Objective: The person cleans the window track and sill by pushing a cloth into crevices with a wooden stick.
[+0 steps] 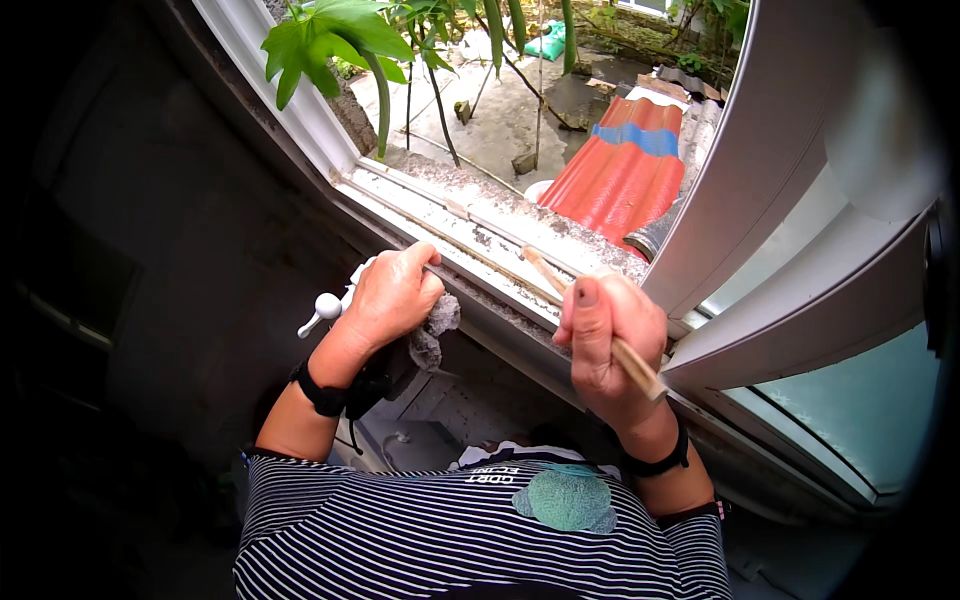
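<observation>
My right hand grips a thin wooden stick, whose far tip reaches the dirty track of the white window sill. The stick's other end sticks out below my palm. My left hand is closed around a crumpled grey rag, which hangs beneath the fingers close to the sill's inner edge. Just behind that wrist is a white fitting with a rounded knob; my hand partly hides it. Dark grime and loose flakes lie along the track.
Sliding window panels in white frames stand at the right. Outside are a green-leaved plant with hanging long pods, a red corrugated sheet with a blue band, and concrete ground. Below the sill is a grey box-like object.
</observation>
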Demonstrator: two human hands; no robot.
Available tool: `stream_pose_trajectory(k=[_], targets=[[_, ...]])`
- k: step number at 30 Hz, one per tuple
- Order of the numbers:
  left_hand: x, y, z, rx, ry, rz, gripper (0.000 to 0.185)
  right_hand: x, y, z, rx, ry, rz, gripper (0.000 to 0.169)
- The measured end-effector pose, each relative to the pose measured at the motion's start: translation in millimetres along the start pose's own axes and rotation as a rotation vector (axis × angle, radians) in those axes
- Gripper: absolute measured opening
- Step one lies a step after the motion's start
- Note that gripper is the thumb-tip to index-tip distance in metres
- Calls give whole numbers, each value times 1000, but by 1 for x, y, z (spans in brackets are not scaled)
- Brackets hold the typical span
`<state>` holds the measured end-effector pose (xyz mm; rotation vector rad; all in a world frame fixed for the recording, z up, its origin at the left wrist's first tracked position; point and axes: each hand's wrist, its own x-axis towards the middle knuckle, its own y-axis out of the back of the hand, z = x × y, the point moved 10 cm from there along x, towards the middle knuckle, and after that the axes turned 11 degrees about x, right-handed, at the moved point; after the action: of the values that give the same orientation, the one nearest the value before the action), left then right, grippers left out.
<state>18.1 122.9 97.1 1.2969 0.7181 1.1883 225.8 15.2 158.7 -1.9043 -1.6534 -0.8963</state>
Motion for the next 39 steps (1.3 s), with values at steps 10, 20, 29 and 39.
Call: stream_pose_trajectory(k=[10, 20, 29, 39], targets=[[51, -39, 21, -184, -182, -341, 22, -3, 0, 70, 394, -471, 251, 43], [56, -45, 25, -211, -250, -385, 22, -1, -21, 91, 391, -435, 259, 41], [55, -49, 16, -309, -167, -439, 28, -5, -40, 97, 478, -288, 246, 39], [-24, -18, -11, 2, -51, -385, 34, -14, -70, -18, 259, 292, -305, 22]])
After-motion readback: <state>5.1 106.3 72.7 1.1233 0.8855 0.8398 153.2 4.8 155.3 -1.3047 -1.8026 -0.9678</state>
